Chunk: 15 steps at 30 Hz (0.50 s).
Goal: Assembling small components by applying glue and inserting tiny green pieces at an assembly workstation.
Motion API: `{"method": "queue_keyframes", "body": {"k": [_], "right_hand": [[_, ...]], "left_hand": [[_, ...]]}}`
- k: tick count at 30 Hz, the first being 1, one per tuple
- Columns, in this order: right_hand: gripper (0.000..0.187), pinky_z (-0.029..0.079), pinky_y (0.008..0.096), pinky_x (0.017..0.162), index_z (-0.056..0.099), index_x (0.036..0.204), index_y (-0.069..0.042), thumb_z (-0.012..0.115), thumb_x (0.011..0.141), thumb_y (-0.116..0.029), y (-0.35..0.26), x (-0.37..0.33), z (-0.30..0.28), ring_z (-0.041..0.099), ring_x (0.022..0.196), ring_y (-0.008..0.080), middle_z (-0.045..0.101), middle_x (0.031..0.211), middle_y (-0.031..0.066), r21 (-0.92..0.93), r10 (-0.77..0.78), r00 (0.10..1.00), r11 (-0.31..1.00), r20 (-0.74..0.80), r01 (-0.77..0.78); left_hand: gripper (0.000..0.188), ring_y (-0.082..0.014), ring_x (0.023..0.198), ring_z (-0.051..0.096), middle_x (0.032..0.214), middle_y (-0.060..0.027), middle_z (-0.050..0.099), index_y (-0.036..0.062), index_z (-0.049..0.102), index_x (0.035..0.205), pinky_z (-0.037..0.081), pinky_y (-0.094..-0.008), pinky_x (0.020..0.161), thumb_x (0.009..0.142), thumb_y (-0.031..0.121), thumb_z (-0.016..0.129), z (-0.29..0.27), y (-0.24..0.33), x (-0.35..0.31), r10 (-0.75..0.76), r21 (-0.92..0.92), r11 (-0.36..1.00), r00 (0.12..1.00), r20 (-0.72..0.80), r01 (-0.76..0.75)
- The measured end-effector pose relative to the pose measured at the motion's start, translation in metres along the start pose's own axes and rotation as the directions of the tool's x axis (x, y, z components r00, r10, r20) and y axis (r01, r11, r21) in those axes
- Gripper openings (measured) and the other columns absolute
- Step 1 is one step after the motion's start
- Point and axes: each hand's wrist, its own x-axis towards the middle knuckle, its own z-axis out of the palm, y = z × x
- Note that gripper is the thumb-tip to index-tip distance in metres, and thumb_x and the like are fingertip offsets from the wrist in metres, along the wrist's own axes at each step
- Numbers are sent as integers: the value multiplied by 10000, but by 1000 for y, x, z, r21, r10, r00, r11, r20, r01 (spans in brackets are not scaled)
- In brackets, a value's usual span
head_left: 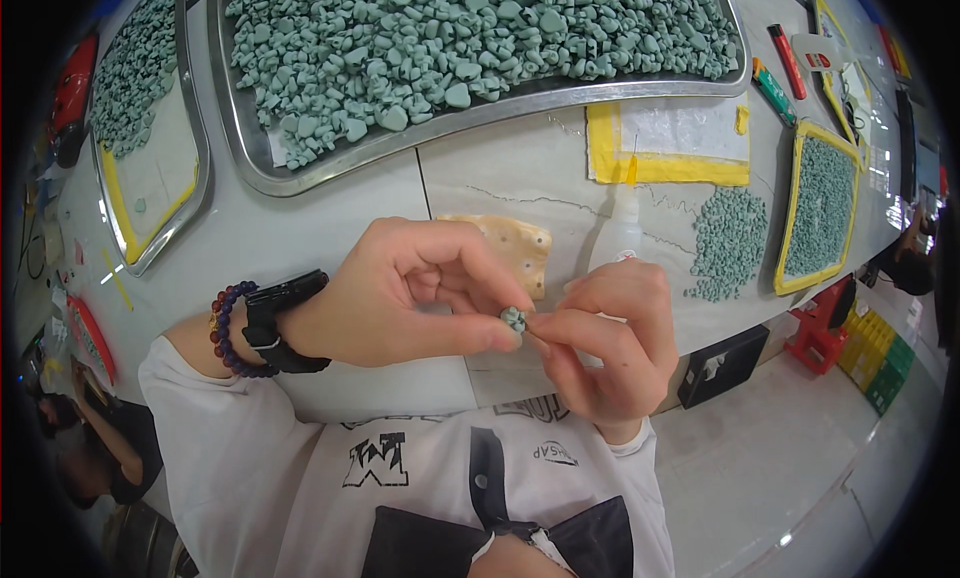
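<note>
Green piece (513, 320), seemingly between both hands (395, 303) (620, 338)

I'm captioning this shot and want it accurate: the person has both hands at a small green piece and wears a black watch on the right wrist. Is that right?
Not quite: the watch is on the left wrist, as the head view shows. The left hand and right hand are both at the small green piece.
</note>
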Motion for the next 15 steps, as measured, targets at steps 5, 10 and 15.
{"method": "queue_keyframes", "body": {"k": [5, 10, 15], "right_hand": [[350, 361, 309, 648, 652, 839, -67, 733, 500, -38, -1, 0, -2, 525, 719, 200, 545, 804, 28, 19, 14, 1000, 1000, 0, -14], [364, 368, 311, 643, 657, 833, -60, 730, 477, -64, -1, -1, 0, 531, 704, 200, 553, 789, 27, -42, -34, 999, 999, -22, 33], [310, 384, 309, 573, 637, 798, -65, 742, 515, 8, -4, 1, -4, 523, 671, 200, 543, 774, 38, -127, -73, 997, 989, 12, 74]], "left_hand": [[261, -190, 908, 635, 983, -152, 622, -52, 578, 981, 542, -284, 767, 743, -113, 664, 0, 2, 0, -45, -32, 998, 999, -4, 45], [259, -190, 895, 639, 977, -150, 624, -54, 586, 980, 544, -287, 765, 741, -116, 666, 0, 0, 0, -40, -21, 999, 999, -13, 39], [244, -185, 889, 633, 970, -151, 626, -56, 599, 954, 539, -288, 765, 730, -113, 678, -1, -3, 0, 20, 45, 999, 1000, 0, -19]]}}
